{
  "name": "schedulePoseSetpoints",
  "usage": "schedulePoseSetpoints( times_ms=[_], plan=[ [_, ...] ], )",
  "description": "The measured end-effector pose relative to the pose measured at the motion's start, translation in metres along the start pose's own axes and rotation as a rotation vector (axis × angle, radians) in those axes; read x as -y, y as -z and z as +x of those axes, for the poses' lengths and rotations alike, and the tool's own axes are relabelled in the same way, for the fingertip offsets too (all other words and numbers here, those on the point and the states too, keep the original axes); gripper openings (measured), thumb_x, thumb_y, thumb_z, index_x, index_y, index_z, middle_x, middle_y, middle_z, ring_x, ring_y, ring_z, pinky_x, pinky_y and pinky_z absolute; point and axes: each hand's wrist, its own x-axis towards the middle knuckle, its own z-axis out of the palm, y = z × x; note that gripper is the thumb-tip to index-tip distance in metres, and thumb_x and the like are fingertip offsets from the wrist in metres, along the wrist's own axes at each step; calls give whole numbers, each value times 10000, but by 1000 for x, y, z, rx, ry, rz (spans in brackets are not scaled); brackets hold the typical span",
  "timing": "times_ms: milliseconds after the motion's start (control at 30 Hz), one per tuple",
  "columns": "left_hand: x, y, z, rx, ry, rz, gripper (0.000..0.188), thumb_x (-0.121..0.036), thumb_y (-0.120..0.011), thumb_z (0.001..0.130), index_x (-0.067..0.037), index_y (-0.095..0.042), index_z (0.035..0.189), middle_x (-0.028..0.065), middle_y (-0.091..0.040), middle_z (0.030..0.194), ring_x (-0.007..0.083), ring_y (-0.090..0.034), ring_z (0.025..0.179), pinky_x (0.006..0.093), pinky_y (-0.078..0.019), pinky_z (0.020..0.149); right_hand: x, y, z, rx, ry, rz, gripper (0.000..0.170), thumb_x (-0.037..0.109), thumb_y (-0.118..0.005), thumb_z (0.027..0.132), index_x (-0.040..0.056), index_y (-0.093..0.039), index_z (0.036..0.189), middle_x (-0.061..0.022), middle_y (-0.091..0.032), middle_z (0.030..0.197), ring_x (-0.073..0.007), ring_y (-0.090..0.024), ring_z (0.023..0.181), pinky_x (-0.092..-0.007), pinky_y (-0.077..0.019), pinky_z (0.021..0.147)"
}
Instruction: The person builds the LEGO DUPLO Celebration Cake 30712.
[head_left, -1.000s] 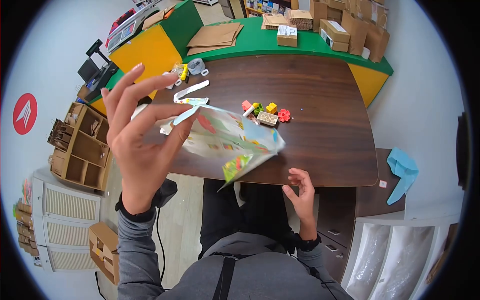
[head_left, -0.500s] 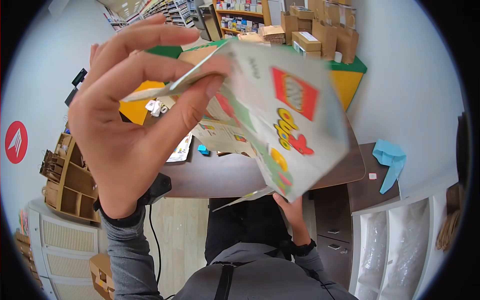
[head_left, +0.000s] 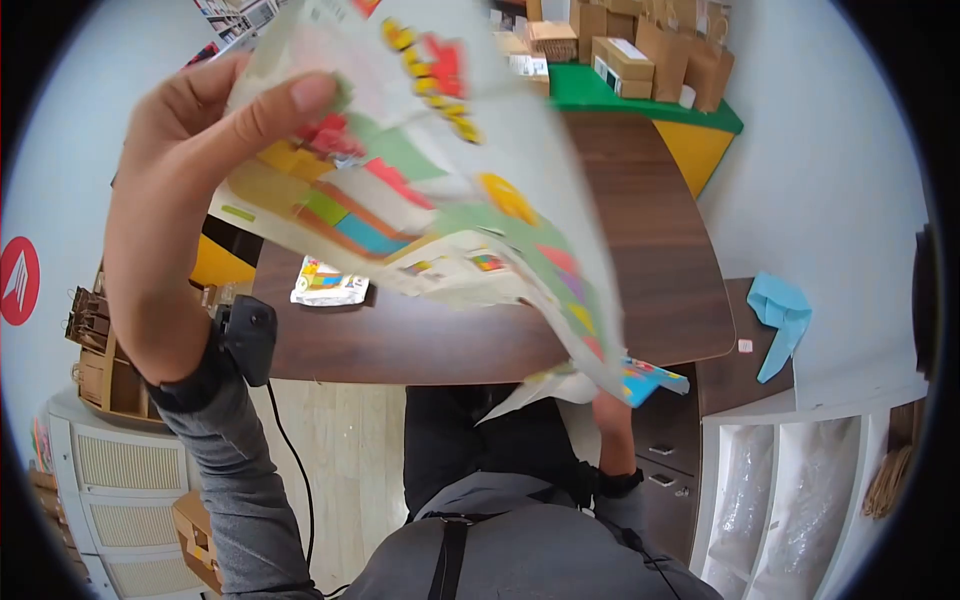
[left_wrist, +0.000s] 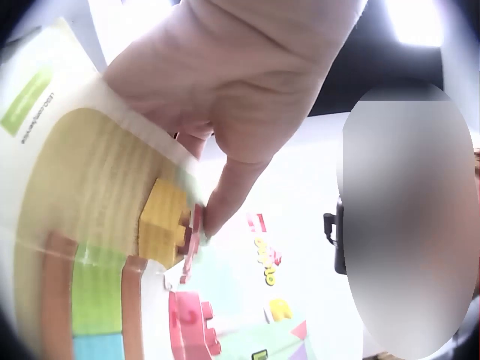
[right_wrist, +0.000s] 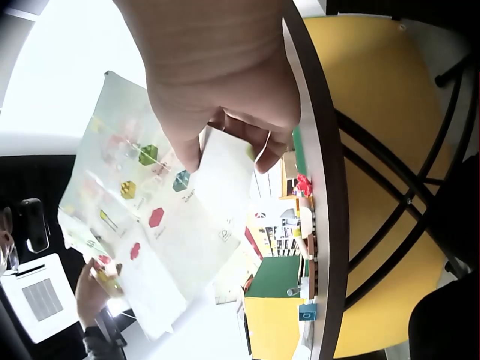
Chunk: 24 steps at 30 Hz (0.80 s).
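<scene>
A large printed paper sheet with pictures of toy bricks hangs opened out and creased across the head view. My left hand is raised at the upper left, pinching the sheet with its thumb on the printed face. In the left wrist view the thumb presses beside a picture of a yellow brick. Low on the right, my right hand is partly hidden behind the sheet. The right wrist view shows that hand pinching a folded white part of the sheet between thumb and fingers.
On the dark wooden table lies a small printed packet. Cardboard boxes and paper bags stand on the green counter behind. A red flower piece and a blue brick show near the table edge.
My left hand has risen, lifting the sheet and spreading it wider. My right hand, free of the sheet a second ago, now grips its lower part.
</scene>
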Motion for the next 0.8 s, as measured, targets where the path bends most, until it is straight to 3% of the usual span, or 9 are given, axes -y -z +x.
schedulePoseSetpoints(
  times_ms=[33, 100, 133, 167, 267, 400, 500, 633, 800],
  plan=[
    [18, 7, 5, 41, 61, 5, 323, -221, -696, 862, 58, -676, 1024, 112, -711, 897, 129, -675, 732, 253, -542, 725, -6, 11, -4, -12, -15, -4, 293, 78, -578, 935, -30, -561, 1207, -151, -604, 1196, -249, -563, 1139, -405, -431, 986],
    [64, 17, 16, 88, 162, -5, 312, -234, -718, 853, 54, -687, 968, 101, -708, 855, 116, -657, 699, 241, -521, 691, -19, 38, -7, -92, 63, -316, 295, 84, -575, 935, -10, -562, 1214, -143, -565, 1278, -247, -531, 1192, -430, -406, 1017],
    [84, 16, 17, 120, 249, -9, 309, -248, -741, 843, 50, -698, 912, 90, -706, 813, 102, -638, 667, 230, -499, 658, -5, 31, -4, -132, 188, -607, 307, 162, -535, 964, -26, -539, 1207, -93, -617, 1130, -151, -603, 1047, -304, -493, 909],
    [99, 10, 15, 113, 341, -57, 302, -246, -752, 836, 42, -702, 909, 78, -700, 806, 97, -630, 661, 227, -496, 652, 7, 23, 0, -133, 181, -609, 307, 162, -535, 964, -26, -539, 1207, -93, -617, 1130, -151, -603, 1047, -304, -493, 909],
    [176, 8, 7, 108, 539, -165, 298, -216, -742, 842, 61, -688, 940, 86, -706, 856, 110, -654, 707, 238, -514, 686, 50, -6, 12, -87, 65, -94, 315, 170, -519, 968, -36, -556, 1203, -62, -647, 1092, -132, -630, 974, -271, -499, 873],
    [223, -13, -22, 76, 734, -308, 292, -153, -724, 855, 82, -654, 1014, 114, -704, 912, 143, -681, 754, 267, -546, 732, 46, 1, 15, -354, -203, -64, 253, 125, -547, 946, -21, -599, 1147, -51, -656, 1072, -104, -622, 947, -258, -492, 841],
    [283, -29, -53, -22, 780, -345, 328, -190, -752, 835, 75, -660, 1004, 109, -700, 897, 142, -672, 754, 273, -541, 703, 40, 3, 11, -255, -83, -229, 224, 82, -583, 933, -17, -602, 1134, -38, -662, 1042, -99, -621, 930, -246, -483, 825],
    [302, -42, -88, -79, 850, -491, 358, -206, -755, 834, 75, -651, 1030, 113, -695, 951, 161, -674, 795, 275, -536, 713, 43, -6, 14, -306, -124, -256, 239, 72, -611, 930, -23, -585, 1148, -57, -675, 1043, -99, -621, 940, -240, -478, 817],
    [320, -55, -121, -176, 884, -343, 329, -258, -704, 872, 48, -676, 990, 80, -688, 934, 121, -633, 796, 264, -493, 754, 52, -21, 18, -296, -177, -280, 316, 112, -617, 943, -41, -536, 1208, -115, -692, 1047, -99, -632, 917, -229, -479, 802]
  ],
)
